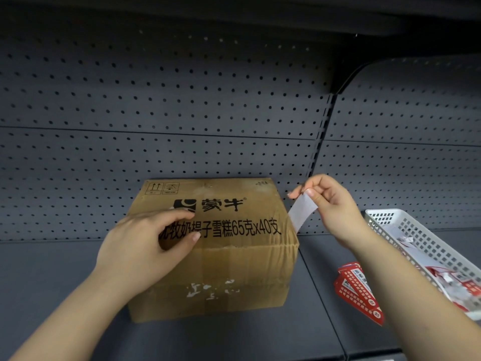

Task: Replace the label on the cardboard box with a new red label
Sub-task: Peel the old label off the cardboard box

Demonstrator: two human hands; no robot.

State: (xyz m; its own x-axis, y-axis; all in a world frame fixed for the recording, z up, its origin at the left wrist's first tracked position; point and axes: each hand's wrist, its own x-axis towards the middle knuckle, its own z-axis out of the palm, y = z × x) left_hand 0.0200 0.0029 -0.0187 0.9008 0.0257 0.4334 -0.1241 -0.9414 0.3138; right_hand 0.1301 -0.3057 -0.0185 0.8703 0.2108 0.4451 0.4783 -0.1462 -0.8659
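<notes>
A brown cardboard box [229,256] with black printed characters sits on a dark grey shelf. My left hand [145,243] rests flat on the box's top, fingers spread over the print. My right hand [330,204] is raised just off the box's right upper edge and pinches a white label strip [302,213], whose lower end meets the box's right side. White torn paper remnants [210,290] mark the box's front face. A stack of red labels [356,293] lies on the shelf right of the box, under my right forearm.
A white plastic basket [406,230] holding paper scraps and red labels stands at the right edge. A perforated grey back panel [182,113] rises behind the box. The shelf surface [52,277] extends to the left and in front.
</notes>
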